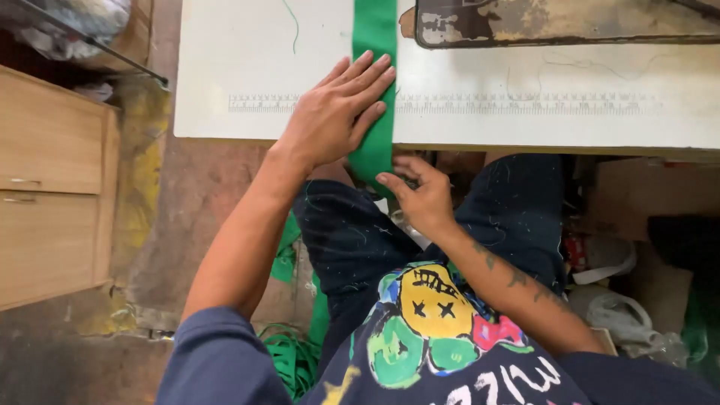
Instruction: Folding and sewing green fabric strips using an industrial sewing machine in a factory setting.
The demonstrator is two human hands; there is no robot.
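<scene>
Head view looks down on a seated person at a white worktop [247,67], with a green strip [373,45] as the landmark running from the far edge down over the near edge. Left of the strip stands a wooden cabinet [52,180], well apart from it, and on the floor below lies a loose heap of green strips [289,360], which suggests that much material is yet to be handled. The left hand [337,112] lies flat and spread on the worktop, fingers pressing the strip's left edge just above the worktop's printed ruler [525,103]. The right hand [420,195] is below the worktop's edge, right of the strip's hanging end, fingers curled and pinching at the cloth; what exactly it grips I cannot tell. Right of the strip, at the far edge, sits a worn dark plate [562,22]. Judging by this, the strip is laid and held, with its lower part not yet drawn up.
</scene>
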